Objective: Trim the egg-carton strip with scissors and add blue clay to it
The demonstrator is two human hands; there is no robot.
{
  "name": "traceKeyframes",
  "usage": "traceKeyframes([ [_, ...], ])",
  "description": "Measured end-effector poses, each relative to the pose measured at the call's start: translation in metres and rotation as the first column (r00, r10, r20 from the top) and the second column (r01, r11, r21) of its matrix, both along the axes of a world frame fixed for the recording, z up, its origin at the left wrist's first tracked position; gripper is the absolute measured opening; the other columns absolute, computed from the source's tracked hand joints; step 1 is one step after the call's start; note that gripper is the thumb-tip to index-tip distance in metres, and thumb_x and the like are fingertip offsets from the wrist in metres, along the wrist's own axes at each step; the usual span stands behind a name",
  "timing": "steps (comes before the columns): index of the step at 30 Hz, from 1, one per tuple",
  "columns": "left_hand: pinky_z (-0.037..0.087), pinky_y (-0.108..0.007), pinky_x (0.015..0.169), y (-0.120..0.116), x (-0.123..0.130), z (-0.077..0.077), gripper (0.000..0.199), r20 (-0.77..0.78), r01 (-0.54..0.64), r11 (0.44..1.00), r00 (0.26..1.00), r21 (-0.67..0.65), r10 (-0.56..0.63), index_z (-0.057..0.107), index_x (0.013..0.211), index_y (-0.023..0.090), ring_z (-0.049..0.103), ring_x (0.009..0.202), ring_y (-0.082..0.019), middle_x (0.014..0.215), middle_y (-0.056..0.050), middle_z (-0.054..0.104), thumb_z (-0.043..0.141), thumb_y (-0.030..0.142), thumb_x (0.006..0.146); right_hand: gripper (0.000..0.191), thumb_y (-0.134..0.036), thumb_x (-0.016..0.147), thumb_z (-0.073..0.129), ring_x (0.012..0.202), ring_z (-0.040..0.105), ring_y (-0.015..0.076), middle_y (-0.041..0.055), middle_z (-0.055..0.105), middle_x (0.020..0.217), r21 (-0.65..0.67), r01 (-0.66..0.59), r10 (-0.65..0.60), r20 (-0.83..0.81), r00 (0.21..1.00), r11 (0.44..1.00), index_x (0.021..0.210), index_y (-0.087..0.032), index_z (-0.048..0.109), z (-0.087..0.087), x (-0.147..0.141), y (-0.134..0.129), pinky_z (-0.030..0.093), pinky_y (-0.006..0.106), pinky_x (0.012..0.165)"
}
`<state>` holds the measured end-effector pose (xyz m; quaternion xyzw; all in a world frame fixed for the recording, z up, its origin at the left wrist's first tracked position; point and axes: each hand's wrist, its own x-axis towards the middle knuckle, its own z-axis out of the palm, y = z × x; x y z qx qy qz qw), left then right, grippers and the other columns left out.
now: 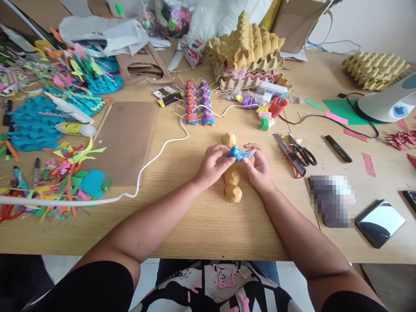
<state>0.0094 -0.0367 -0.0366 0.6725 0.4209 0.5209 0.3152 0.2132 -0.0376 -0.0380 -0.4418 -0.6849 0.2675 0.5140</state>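
Observation:
Between my two hands is a small blue lump in clear plastic wrapping (pixel 238 153), which looks like modelling clay in a little bag. My left hand (pixel 212 164) pinches its left side between thumb and fingers. At the wrapping's right end, my right hand (pixel 261 170) has its thumb and fingers closed on the clear plastic. Below them a yellow-tan strip of egg-carton cups (pixel 233 190) lies lengthwise on the table, its middle partly covered by my hands. Beyond stand two painted cup strips, one red and blue (pixel 191 102), one purple and blue (pixel 204 102), with thin sticks poking out.
A white cord (pixel 162 149) crosses the table on the left, near a cardboard sheet (pixel 125 143) and paper scraps (pixel 69 182). Scissors (pixel 302 151) and a red cutter knife (pixel 289 156) lie right. Egg trays (pixel 247 47) are stacked behind, near a red cup (pixel 277 107).

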Motion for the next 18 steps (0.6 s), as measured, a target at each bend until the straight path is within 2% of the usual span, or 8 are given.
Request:
traceKeyframes([
  [3, 0.052, -0.043, 0.114, -0.0019, -0.0005, 0.0035, 0.043, 0.050, 0.076, 0.996, 0.996, -0.044, -0.074, 0.081, 0.118, 0.027, 0.069, 0.122, -0.026, 0.123, -0.009, 0.080, 0.070, 0.064, 0.100, 0.035, -0.062, 0.100, 0.072, 0.127, 0.065, 0.0306, 0.0106, 0.070, 0.124, 0.035, -0.020, 0.019, 0.031, 0.999, 0.999, 0.100, -0.027, 0.068, 0.0020, -0.0022, -0.0024, 0.052, 0.052, 0.115],
  [5, 0.054, -0.042, 0.108, -0.0020, -0.0010, 0.0041, 0.045, 0.087, 0.115, 0.990, 0.990, -0.087, -0.107, 0.081, 0.117, 0.027, 0.070, 0.115, -0.025, 0.118, -0.009, 0.080, 0.071, 0.067, 0.099, 0.031, -0.058, 0.100, 0.073, 0.125, 0.066, 0.0304, 0.0100, 0.071, 0.120, 0.069, -0.030, 0.027, 0.047, 0.999, 0.997, 0.100, -0.027, 0.068, 0.0022, -0.0031, -0.0038, 0.052, 0.052, 0.113],
  [11, 0.054, -0.036, 0.089, -0.0001, 0.0005, 0.0025, 0.057, 0.202, 0.071, 0.981, 0.979, -0.179, -0.034, 0.074, 0.083, 0.022, 0.064, 0.089, -0.020, 0.086, -0.003, 0.068, 0.077, 0.079, 0.087, 0.037, -0.064, 0.101, 0.068, 0.124, 0.066, 0.0318, 0.0112, 0.070, 0.122, 0.072, -0.060, 0.055, 0.068, 0.996, 0.996, 0.103, -0.027, 0.071, 0.0046, -0.0045, -0.0076, 0.052, 0.055, 0.113],
  [15, 0.053, -0.034, 0.085, -0.0009, 0.0014, 0.0045, 0.059, 0.235, 0.075, 0.977, 0.972, -0.200, -0.026, 0.070, 0.077, 0.022, 0.062, 0.086, -0.019, 0.082, -0.002, 0.066, 0.076, 0.080, 0.086, 0.047, -0.070, 0.106, 0.054, 0.127, 0.065, 0.0322, 0.0117, 0.070, 0.125, 0.034, -0.091, 0.089, 0.044, 0.995, 0.995, 0.101, -0.028, 0.074, 0.0078, -0.0059, -0.0094, 0.051, 0.057, 0.117],
  [18, 0.052, -0.034, 0.083, -0.0014, 0.0015, 0.0044, 0.060, 0.248, 0.061, 0.974, 0.969, -0.220, -0.005, 0.071, 0.079, 0.022, 0.062, 0.084, -0.019, 0.082, -0.002, 0.067, 0.076, 0.081, 0.085, 0.044, -0.066, 0.107, 0.054, 0.126, 0.065, 0.0310, 0.0108, 0.070, 0.124, 0.033, -0.099, 0.098, 0.024, 0.995, 0.995, 0.104, -0.028, 0.076, 0.0089, -0.0066, -0.0095, 0.051, 0.055, 0.116],
])
